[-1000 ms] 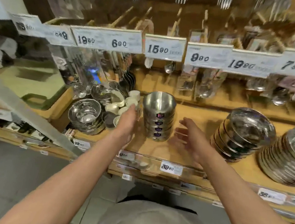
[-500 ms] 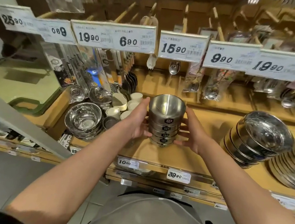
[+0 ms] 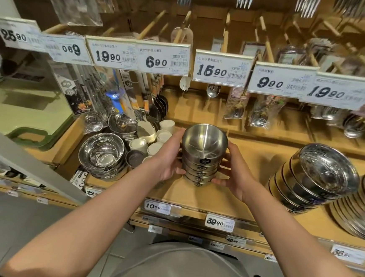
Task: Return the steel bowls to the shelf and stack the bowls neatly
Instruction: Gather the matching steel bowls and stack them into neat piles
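Note:
A stack of several small steel bowls (image 3: 203, 153) with dark round labels stands on the wooden shelf (image 3: 254, 157), near its middle. My left hand (image 3: 169, 157) grips the stack's left side, thumb curled round the front near the bottom. My right hand (image 3: 232, 170) cups the right side, fingers wrapped behind the bowls. Whether the stack rests on the shelf or is lifted just off it I cannot tell.
A stack of wider shiny bowls (image 3: 101, 155) sits left, with white cups (image 3: 163, 134) behind it. Leaning stacks of large steel bowls (image 3: 318, 177) fill the right. Price tags (image 3: 220, 70) and hanging spoons (image 3: 212, 90) overhang the shelf's back.
A second ago both hands were open and apart from the stack. They closed in on it from each side and now hold it; the view has shifted slightly.

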